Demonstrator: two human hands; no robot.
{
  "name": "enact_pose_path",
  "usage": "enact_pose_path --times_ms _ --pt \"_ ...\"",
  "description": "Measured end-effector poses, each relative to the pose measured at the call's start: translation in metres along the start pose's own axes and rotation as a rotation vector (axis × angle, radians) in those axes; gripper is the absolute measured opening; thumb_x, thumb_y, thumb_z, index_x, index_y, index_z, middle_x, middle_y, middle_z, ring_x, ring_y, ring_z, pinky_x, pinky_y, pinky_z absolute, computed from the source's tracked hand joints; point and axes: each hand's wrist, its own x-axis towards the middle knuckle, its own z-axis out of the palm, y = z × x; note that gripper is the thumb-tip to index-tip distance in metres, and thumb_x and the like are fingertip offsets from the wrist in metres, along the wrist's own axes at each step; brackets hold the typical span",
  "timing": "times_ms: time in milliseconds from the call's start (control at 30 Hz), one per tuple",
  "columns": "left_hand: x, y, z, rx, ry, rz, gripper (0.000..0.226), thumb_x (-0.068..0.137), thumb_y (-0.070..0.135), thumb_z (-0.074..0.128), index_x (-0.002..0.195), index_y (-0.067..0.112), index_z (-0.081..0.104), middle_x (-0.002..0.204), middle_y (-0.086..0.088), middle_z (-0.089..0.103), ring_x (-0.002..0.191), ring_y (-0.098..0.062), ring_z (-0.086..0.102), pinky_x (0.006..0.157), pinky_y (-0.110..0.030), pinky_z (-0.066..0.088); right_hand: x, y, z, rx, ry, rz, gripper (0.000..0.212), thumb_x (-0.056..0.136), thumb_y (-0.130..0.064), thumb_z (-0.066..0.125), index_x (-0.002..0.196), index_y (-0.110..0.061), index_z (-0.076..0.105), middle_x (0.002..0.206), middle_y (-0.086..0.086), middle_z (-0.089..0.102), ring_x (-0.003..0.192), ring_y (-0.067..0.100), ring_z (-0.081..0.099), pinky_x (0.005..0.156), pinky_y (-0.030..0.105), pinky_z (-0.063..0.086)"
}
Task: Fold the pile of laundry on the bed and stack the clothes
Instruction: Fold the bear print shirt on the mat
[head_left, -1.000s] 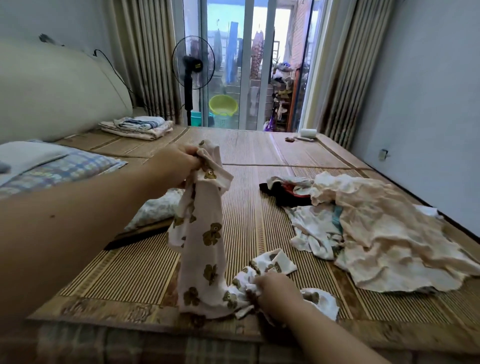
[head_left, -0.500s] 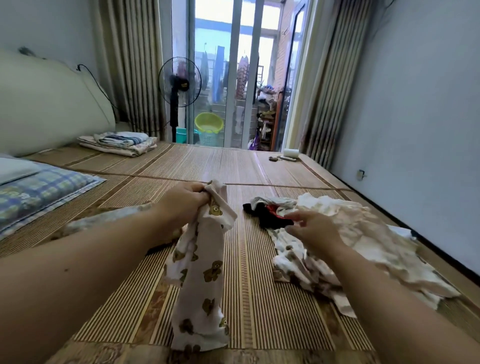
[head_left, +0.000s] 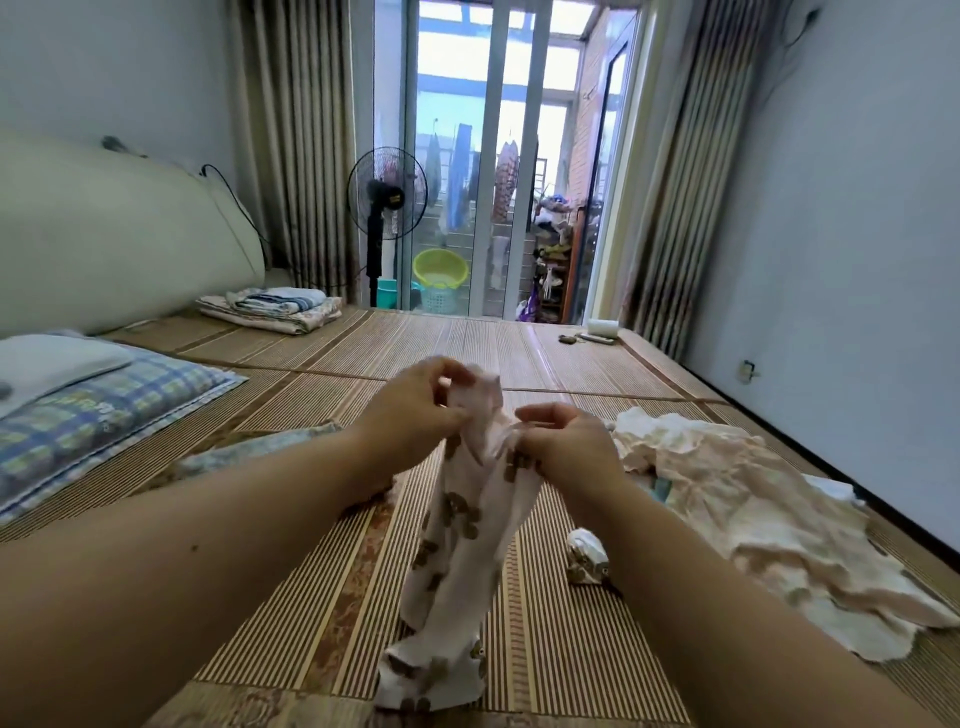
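A black standing fan (head_left: 387, 193) is seen by the glass door (head_left: 498, 156), and a yellow basin (head_left: 440, 266) is set just beside its pole. A checked pillow (head_left: 104, 405) is laid at the left, below a cream headboard (head_left: 104, 234). A white roll (head_left: 602, 328) is spotted at the far edge of the woven mat (head_left: 467, 343). Striped curtains (head_left: 296, 156) are drawn back on both sides.

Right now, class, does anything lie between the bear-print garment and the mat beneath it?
Nothing visible does. The left hand and right hand grip the bear-print garment, whose lower end rests on the mat. A crumpled piece lies to its right.
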Motion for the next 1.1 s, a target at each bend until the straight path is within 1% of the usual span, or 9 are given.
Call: enact_pose_path --times_ms 100,233,333,433,600,700,833,967,1100 --pt "0.005 0.002 -0.027 -0.008 0.006 -0.065 0.031 0.086 0.003 0.062 0.106 0.024 0.051 0.085 -0.006 0.064 0.068 -0.017 0.057 0.064 -0.032 0.05 0.003 -0.015 -0.025 -0.268 -0.002 -0.117 0.026 0.08 0.0 0.065 0.093 -0.023 0.067 0.092 0.004 0.069 0.085 0.022 0.068 0.074 0.035 0.059" --pt "0.004 0.005 -0.056 0.04 -0.195 -0.193 0.032 0.085 -0.008 0.058 0.109 0.013 0.058 0.093 -0.01 0.06 0.066 -0.017 0.05 0.046 -0.018 0.041 0.003 -0.041 -0.041 -0.511 -0.074 -0.267 0.028 0.086 0.001 0.057 0.087 -0.024 0.068 0.082 -0.008 0.066 0.066 0.005 0.06 0.056 0.014 0.049" --pt "0.002 0.01 -0.062 0.061 -0.241 -0.229 0.009 0.078 0.004 0.062 0.077 0.013 0.063 0.073 -0.006 0.055 0.064 -0.016 0.042 0.051 -0.023 0.034 0.002 -0.051 -0.035 -0.55 -0.047 -0.346 0.032 0.084 0.0 0.047 0.078 -0.024 0.068 0.079 0.006 0.068 0.065 0.018 0.055 0.055 0.026 0.043" --pt "0.0 0.015 -0.066 -0.11 -0.218 -0.263 0.01 0.068 0.017 0.058 0.076 0.013 0.056 0.075 -0.004 0.053 0.072 -0.016 0.049 0.065 -0.028 0.038 -0.002 -0.058 -0.035 -0.516 -0.168 -0.351 0.011 0.085 -0.033 0.058 0.087 -0.026 0.067 0.088 0.007 0.068 0.07 0.019 0.061 0.06 0.026 0.047" --pt "0.004 0.013 -0.08 -0.132 -0.066 -0.295 0.013 0.097 0.013 0.049 0.087 0.007 0.055 0.082 -0.011 0.052 0.07 -0.019 0.05 0.063 -0.027 0.045 0.001 -0.054 -0.052 -1.204 -0.215 -0.449 0.032 0.082 -0.024 0.067 0.111 -0.03 0.056 0.1 -0.007 0.059 0.087 0.012 0.055 0.073 0.027 0.049" --pt "0.002 0.013 -0.09 -0.132 -0.062 -0.312 0.022 0.098 0.024 0.051 0.105 0.004 0.056 0.09 -0.015 0.057 0.07 -0.021 0.056 0.055 -0.026 0.049 0.005 -0.054 -0.065 -1.102 -0.133 -0.373 0.024 0.086 -0.011 0.057 0.099 -0.031 0.056 0.089 -0.005 0.062 0.081 0.015 0.058 0.067 0.028 0.049" --pt "0.0 0.019 -0.103 -0.101 -0.014 -0.297 0.032 0.09 0.034 0.06 0.104 0.006 0.06 0.09 -0.014 0.061 0.074 -0.023 0.059 0.058 -0.029 0.05 0.009 -0.062 -0.078 -0.663 -0.032 -0.288 0.016 0.091 -0.014 0.056 0.08 -0.015 0.068 0.076 0.006 0.067 0.071 0.018 0.065 0.078 0.044 0.053" --pt "-0.006 0.03 -0.119 -0.101 -0.011 -0.233 0.032 0.079 0.037 0.062 0.094 0.009 0.06 0.085 -0.012 0.061 0.071 -0.023 0.058 0.06 -0.029 0.05 -0.004 -0.081 -0.079 -0.461 -0.131 -0.296 0.03 0.079 -0.041 0.067 0.083 -0.012 0.069 0.068 -0.003 0.068 0.064 0.009 0.059 0.064 0.023 0.048" --pt "-0.014 0.039 -0.145 -0.137 -0.017 -0.185 0.037 0.072 0.04 0.07 0.09 0.009 0.06 0.078 -0.011 0.06 0.062 -0.019 0.058 0.053 -0.025 0.05 -0.012 -0.103 -0.088 -0.483 -0.272 -0.226 0.013 0.071 -0.019 0.077 0.08 -0.013 0.071 0.069 -0.002 0.067 0.062 0.007 0.061 0.059 0.019 0.05"
